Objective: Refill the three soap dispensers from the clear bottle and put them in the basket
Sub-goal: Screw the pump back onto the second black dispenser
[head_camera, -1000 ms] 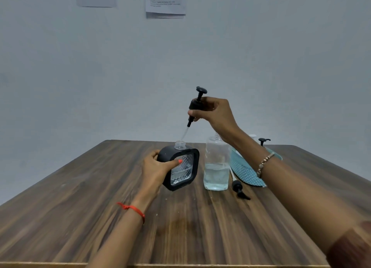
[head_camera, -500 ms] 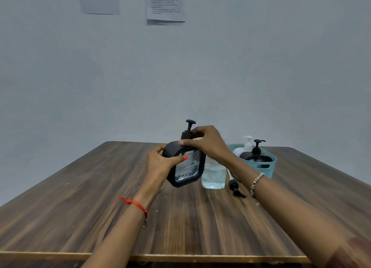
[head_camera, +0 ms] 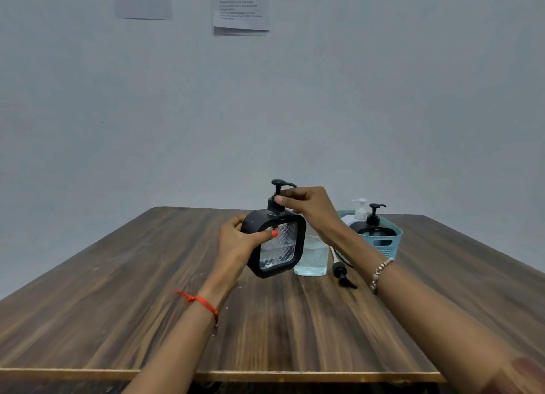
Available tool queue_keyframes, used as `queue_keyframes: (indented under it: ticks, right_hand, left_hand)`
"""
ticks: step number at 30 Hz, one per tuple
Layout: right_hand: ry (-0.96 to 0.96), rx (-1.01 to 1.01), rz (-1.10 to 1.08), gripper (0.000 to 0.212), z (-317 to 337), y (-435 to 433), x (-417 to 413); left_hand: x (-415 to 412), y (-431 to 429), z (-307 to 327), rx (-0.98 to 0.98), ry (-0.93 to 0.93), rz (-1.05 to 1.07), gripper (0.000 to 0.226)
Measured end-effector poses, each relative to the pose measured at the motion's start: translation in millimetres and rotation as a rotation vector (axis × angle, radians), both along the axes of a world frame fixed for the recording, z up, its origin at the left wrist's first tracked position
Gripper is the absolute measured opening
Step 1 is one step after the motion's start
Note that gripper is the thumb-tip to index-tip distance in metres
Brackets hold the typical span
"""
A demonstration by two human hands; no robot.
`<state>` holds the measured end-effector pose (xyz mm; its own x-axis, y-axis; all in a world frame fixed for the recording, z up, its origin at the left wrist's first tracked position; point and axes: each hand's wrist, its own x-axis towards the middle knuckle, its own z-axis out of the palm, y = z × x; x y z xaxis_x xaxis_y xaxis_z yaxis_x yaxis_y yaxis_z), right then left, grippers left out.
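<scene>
My left hand [head_camera: 239, 246] grips the side of a black square soap dispenser [head_camera: 277, 247] with a clear patterned window, held upright just above the table. My right hand [head_camera: 306, 205] pinches the collar of its black pump head [head_camera: 277, 196], which sits in the dispenser's neck. Right behind it stands the clear bottle [head_camera: 311, 256], partly filled with clear liquid and without a cap. A teal basket [head_camera: 383, 241] at the right holds a white dispenser [head_camera: 358, 210] and a black dispenser [head_camera: 373, 225].
A loose black pump cap [head_camera: 343, 275] lies on the wooden table [head_camera: 147, 290] between the clear bottle and my right forearm. Two paper sheets [head_camera: 240, 7] hang on the grey wall behind. The table's front edge runs close to me.
My right hand lowered the pump from high above the dispenser into its neck. The pump head now sits on the dispenser, and the basket with two dispensers came into view.
</scene>
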<state>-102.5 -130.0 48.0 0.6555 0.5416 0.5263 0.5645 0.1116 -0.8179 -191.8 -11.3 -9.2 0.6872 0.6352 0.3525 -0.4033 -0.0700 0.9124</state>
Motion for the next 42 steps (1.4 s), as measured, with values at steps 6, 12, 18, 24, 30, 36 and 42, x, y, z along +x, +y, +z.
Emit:
queue_keyframes:
  ticks: [6, 12, 18, 24, 30, 36, 42]
  right_hand:
    - [-0.055, 0.045, -0.177, 0.035, -8, 4, -1]
    - [0.113, 0.13, -0.041, 0.013, -9, 0, 1]
    - [0.185, 0.149, -0.076, 0.015, -7, -9, 12]
    - [0.051, -0.049, 0.074, 0.017, -10, -12, 17]
    - [0.082, -0.104, 0.079, 0.02, -10, -11, 21]
    - [0.039, -0.072, -0.068, 0.024, -11, -9, 21]
    - [0.133, -0.095, 0.112, 0.022, -6, -13, 23]
  left_hand:
    - [3, -2, -6, 0.009, 0.03, 0.007, 0.041]
    - [6, -5, -4, 0.005, 0.036, 0.003, 0.042]
    - [4, -7, -2, -0.008, 0.039, -0.012, 0.043]
    - [7, -10, -1, -0.003, 0.022, -0.035, 0.038]
    - [10, -13, -6, -0.022, 0.01, -0.032, 0.044]
    - [13, -13, -6, -0.02, 0.015, -0.042, 0.044]
    - [13, -12, -6, -0.026, 0.015, -0.053, 0.039]
